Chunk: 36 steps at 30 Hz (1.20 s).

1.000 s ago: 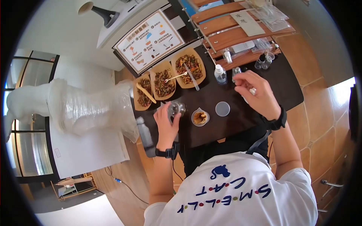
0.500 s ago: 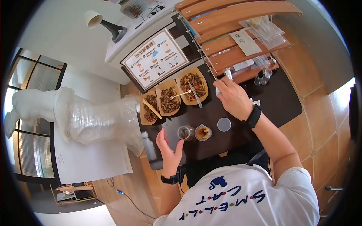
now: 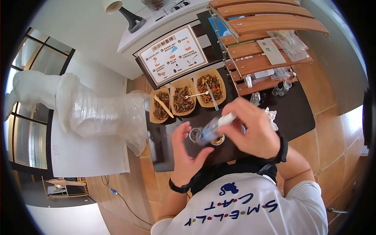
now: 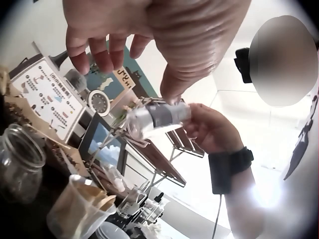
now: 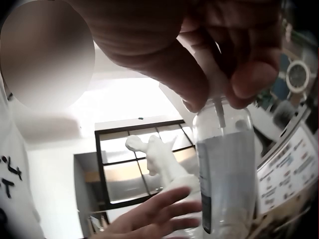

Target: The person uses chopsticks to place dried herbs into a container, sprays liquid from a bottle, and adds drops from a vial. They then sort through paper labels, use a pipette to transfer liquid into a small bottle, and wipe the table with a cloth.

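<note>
My right hand [image 3: 254, 129] pinches a clear spray bottle [image 5: 227, 164] by its white pump top, tilted in the air over the table. Pale liquid and a dip tube show inside the bottle. My left hand [image 3: 183, 158] is held with fingers spread and thumb apart, close to the bottle's base end. Below the hands stand an uncapped glass jar [image 4: 21, 167] and a plastic measuring cup [image 4: 77, 214] with tan pieces in it. In the head view the bottle partly covers both. A round pale lid [image 4: 112, 231] lies beside the cup.
Three paper trays [image 3: 160, 117] of dried plant bits stand behind, with a wooden scoop [image 3: 163, 105] and tweezers [image 3: 213, 98]. A slatted wooden rack [image 3: 254, 66], small bottles [image 3: 282, 88] and crumpled tissue [image 3: 272, 117] are at right. A printed sign [image 3: 172, 55] leans behind the trays.
My right hand has taken the spray bottle from the table's back and brought it toward my left hand. My left hand has let go of the glass jar, fingers now spread.
</note>
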{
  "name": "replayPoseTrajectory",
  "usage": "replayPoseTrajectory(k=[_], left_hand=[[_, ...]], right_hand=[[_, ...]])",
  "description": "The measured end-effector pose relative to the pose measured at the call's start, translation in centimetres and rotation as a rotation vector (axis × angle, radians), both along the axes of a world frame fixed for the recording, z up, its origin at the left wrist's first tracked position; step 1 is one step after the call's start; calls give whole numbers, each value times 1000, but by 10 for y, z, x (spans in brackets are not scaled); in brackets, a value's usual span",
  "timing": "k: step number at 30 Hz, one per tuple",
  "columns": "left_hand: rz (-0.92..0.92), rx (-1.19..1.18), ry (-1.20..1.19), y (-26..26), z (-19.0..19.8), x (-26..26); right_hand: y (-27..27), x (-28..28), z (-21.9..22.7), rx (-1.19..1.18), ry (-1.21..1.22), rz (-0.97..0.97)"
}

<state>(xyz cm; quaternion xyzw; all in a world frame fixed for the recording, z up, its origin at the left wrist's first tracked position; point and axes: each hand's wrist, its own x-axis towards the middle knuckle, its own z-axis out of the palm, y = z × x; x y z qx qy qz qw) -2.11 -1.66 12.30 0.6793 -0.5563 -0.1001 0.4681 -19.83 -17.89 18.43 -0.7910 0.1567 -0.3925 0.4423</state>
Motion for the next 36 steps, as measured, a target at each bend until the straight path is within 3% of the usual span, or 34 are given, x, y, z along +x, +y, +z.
replayPoseTrajectory(k=[2,6,8,11,14,17,19,23,25,26,28,31,34,36], left_hand=[[6,-1,-76,-6,4,-8],[24,138,4,5,-2,-14],[-75,286,221,14,0,-11],[-165,228,228,20,-5,-2],[-96,217,127,22,-3,-1],[-62,210,95,21,-3,1],[-56,217,70,20,0,1],[-36,248,14,18,2,5],[-25,266,24,19,2,4],[-13,281,34,19,2,4],[-29,276,17,17,2,3],[-30,277,7,17,2,3],[-27,289,18,19,1,2],[-30,292,19,19,0,3]], right_hand=[[11,4,0,136,62,110],[15,9,-20,129,97,163],[13,9,-25,151,144,212],[6,13,-32,-11,51,311],[3,17,-30,-164,-62,360],[1,12,-24,-118,30,258],[-3,8,-27,-188,502,314],[-2,11,-37,-223,249,336],[-1,10,-30,-245,138,207],[-1,10,-32,-243,139,203],[-2,9,-38,-268,447,279],[-4,8,-37,-240,258,308],[2,8,-33,-183,187,190],[1,9,-43,-211,248,235]])
